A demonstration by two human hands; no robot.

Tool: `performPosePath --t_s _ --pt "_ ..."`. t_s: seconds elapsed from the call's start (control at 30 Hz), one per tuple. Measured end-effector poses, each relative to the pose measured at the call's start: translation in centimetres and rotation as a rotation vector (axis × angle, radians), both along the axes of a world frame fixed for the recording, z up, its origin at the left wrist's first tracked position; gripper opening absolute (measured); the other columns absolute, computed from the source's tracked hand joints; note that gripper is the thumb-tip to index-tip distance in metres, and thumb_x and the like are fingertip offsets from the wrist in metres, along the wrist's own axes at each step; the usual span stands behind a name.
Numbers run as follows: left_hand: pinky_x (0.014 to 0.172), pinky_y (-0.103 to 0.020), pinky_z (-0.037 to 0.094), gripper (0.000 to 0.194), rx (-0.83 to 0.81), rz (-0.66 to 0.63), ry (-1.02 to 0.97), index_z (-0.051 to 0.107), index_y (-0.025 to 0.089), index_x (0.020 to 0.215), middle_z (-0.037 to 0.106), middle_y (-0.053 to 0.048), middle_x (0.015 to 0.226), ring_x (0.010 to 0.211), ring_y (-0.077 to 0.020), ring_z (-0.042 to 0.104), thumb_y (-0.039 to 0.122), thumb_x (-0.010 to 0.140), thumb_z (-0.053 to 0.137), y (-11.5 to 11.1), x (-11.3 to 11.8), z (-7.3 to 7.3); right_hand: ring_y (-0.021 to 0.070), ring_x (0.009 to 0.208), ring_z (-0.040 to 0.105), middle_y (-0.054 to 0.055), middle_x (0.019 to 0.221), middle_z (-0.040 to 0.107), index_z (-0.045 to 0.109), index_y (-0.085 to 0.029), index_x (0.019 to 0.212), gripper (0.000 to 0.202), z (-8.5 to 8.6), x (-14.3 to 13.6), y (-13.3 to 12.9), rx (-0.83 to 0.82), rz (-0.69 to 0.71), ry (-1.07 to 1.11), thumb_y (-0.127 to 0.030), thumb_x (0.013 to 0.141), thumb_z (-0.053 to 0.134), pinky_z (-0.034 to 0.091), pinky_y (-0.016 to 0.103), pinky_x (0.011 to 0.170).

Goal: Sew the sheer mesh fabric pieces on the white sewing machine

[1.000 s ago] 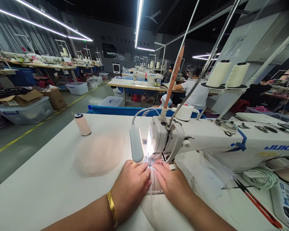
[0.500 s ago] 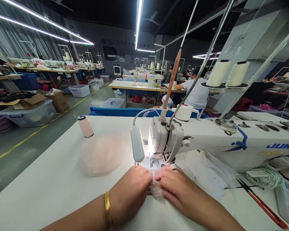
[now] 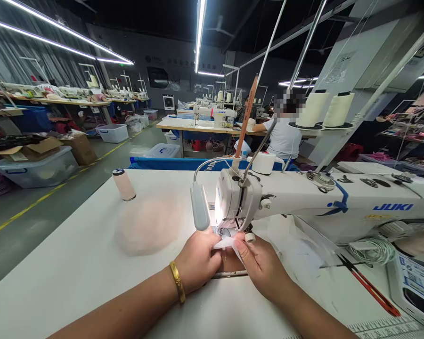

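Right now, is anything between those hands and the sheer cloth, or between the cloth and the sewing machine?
Nothing visible: the left hand and right hand both pinch the cloth in front of the sewing machine. The lamp hangs to the left.

We've got a big workshop: dark ceiling [image 3: 162, 10], ceiling fan [image 3: 219, 28] up there, dark grey back wall [image 3: 122, 47] with faint lettering [image 3: 192, 65], too small for us to read. Black panel [image 3: 158, 76] on that wall. Long grey curtain [image 3: 7, 52] on our left, pale pillar [image 3: 356, 52] on our right. Light: long white tubes [image 3: 199, 37] overhead, more in angled lines at left. Floor [image 3: 31, 226] grey-green, yellow line [image 3: 56, 189] running away from us. Wood-edged tables [image 3: 173, 123] ahead and left. Plastic tubs [image 3: 113, 133] and a cardboard box [image 3: 80, 148] on the floor. White tabletop [image 3: 67, 282] nearest us.
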State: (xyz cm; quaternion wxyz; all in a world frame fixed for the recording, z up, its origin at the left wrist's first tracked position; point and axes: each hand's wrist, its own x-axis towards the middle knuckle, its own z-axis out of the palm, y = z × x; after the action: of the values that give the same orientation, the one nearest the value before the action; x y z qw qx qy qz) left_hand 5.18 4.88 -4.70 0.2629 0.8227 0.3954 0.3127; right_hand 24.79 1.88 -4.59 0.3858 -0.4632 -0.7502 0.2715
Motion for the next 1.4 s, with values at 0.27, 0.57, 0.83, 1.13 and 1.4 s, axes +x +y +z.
performPosePath --t_s 0.27,0.57,0.83,1.13,1.4 --pt "0.067 -0.027 0.047 0.025 0.041 -0.073 -0.064 0.061 0.019 0.063 0.062 -0.002 0.084 0.076 -0.0159 0.058 0.016 0.088 0.059 0.1 -0.3 -0.1 0.0186 0.070 0.056 0.000 0.076 0.060 0.055 -0.024 0.084 0.038 0.0 0.3 0.1 0.018 0.021 -0.035 -0.039 0.112 0.034 0.042 0.030 0.067" --pt "0.071 -0.032 0.041 0.021 0.367 -0.125 0.136 0.067 0.019 0.073 0.067 -0.002 0.086 0.079 -0.0177 0.055 0.007 0.089 0.061 -3.2 -1.7 -1.5 0.0194 0.083 0.060 0.000 0.087 0.066 0.055 -0.022 0.087 0.024 1.8 1.7 -0.7 0.044 0.357 -0.440 -0.031 0.109 0.049 0.041 0.034 0.082" --pt "0.073 -0.035 0.042 0.025 0.407 -0.156 0.127 0.070 0.021 0.080 0.068 -0.001 0.081 0.076 -0.0189 0.056 0.011 0.099 0.056 -2.8 -1.6 -1.3 0.0211 0.089 0.064 0.001 0.093 0.068 0.058 -0.022 0.092 0.015 1.9 1.6 -0.7 0.003 0.340 -0.476 -0.029 0.105 0.059 0.042 0.036 0.083" --pt "0.067 -0.031 0.041 0.025 0.496 -0.095 0.107 0.071 0.020 0.081 0.068 -0.001 0.079 0.071 -0.0188 0.053 0.007 0.093 0.054 -1.1 -1.5 -1.8 0.0246 0.090 0.064 0.004 0.096 0.069 0.059 -0.024 0.103 0.002 1.2 1.4 -0.1 0.045 0.274 -0.527 -0.025 0.104 0.058 0.047 0.036 0.080" --pt "0.064 -0.030 0.039 0.024 0.481 -0.050 0.199 0.066 0.019 0.071 0.065 -0.002 0.078 0.070 -0.0176 0.054 0.007 0.089 0.055 -0.1 -1.5 -1.7 0.0291 0.102 0.060 0.006 0.111 0.069 0.061 -0.024 0.119 0.016 0.8 1.3 0.2 -0.023 0.260 -0.524 -0.028 0.104 0.060 0.049 0.043 0.089"
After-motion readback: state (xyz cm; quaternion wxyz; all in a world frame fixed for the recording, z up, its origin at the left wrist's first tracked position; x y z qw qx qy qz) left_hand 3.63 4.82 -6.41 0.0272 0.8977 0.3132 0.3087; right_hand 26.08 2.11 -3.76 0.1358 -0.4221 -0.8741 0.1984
